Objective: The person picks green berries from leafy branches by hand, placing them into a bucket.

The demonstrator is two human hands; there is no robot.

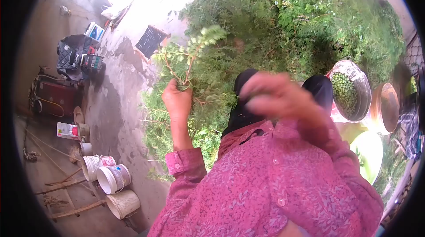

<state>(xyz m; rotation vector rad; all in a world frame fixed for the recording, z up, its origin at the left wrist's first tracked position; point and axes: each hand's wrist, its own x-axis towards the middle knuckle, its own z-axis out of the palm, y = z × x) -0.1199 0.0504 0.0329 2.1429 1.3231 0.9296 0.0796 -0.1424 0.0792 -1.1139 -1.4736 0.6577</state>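
Observation:
My left hand (178, 100) is closed round the stem of a small leafy green sprig (188, 57), which stands upright above the fingers. Over my lap, my right hand (276, 95) is smeared by motion, and whether its fingers hold anything cannot be made out. A large heap of cut green branches (310, 29) spreads in front of my knees and along my left side. Beside my right knee, a metal bowl (364, 91) contains many small round green pieces (344, 91).
Right of the bowl is a round tan container (387, 107), with a pale green basin (369, 155) below it. White buckets (113, 178) lie at the lower left near a wooden ladder-like frame (68, 192). A dark slatted panel (152, 41) rests on the floor.

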